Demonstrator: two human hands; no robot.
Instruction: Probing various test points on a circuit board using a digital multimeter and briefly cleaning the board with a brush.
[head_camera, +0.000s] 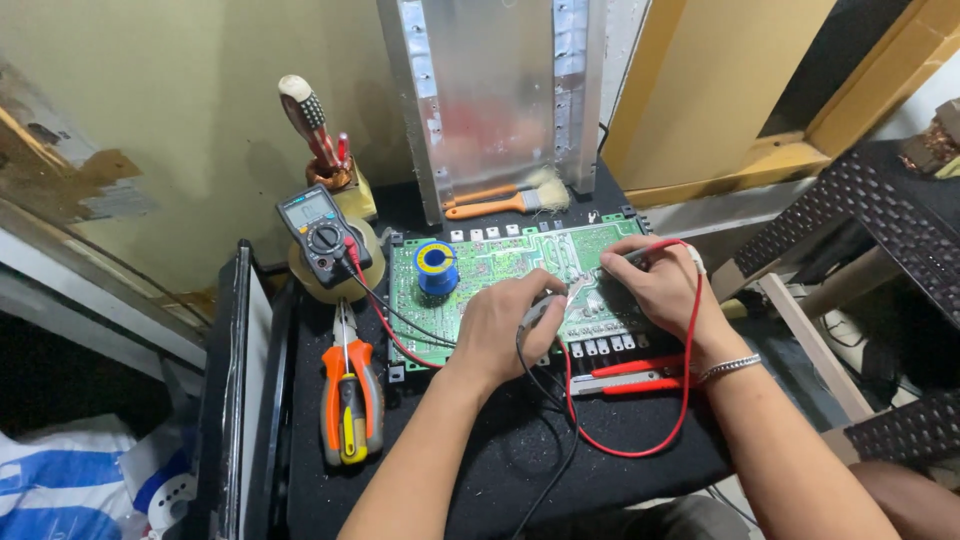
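Black matting (500, 470) is carrying a green board (500, 265). Left hand (500, 325) is gripping a black probe (540, 308), right hand (665, 285) is pinching a red probe (625, 257), both touching the board beside a meter (320, 235).

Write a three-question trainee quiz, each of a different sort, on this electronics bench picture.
1. True or false: the left hand rests on the green printed circuit board.
2. Which lies left of the board on the black mat? A) orange-handled pliers B) orange-handled brush C) blue solder spool
3. What colour lead loops around the right hand?

Key: 1 true; 2 A; 3 red.
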